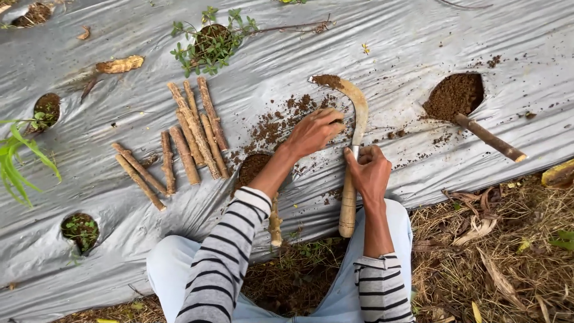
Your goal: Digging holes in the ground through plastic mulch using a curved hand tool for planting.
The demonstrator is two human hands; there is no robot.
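Centre frame: curved steel sickle with a pale wooden handle (353, 173) lies on the grey plastic mulch sheet (418, 48). Right hand (369, 172) is wrapped closed around the handle's upper end, just below the blade; left hand (315, 130) rests fingers curled on the soil-caked blade. It looks stiff, moderately light and sharp on the inner edge, so the handle is the safe hold. Bundle of cut brown stem sticks (191, 134) centre-left.

Cut stems (185, 140) lie on silver sheeting (418, 36) beside weeds (209, 39)
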